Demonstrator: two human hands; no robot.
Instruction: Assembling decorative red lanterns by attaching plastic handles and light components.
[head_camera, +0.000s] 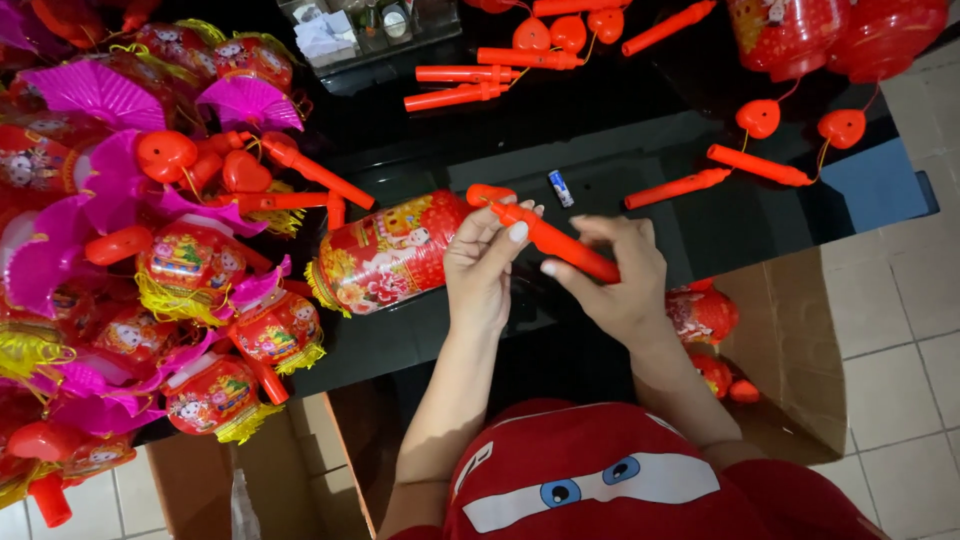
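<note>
Both hands meet over the black table (620, 150): the left hand (482, 268) pinches one end of an orange stick handle (555, 242), the right hand (618, 280) grips its other end. Beside the left hand lies a red lantern (390, 252), an open cardboard box (790, 330) with lanterns below the table edge, more handles farther back

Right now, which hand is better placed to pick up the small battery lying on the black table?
The right hand, probably. The battery lies just beyond it. The left hand pinches the orange stick handle at the end joined to the red lantern, steadying it.
</note>
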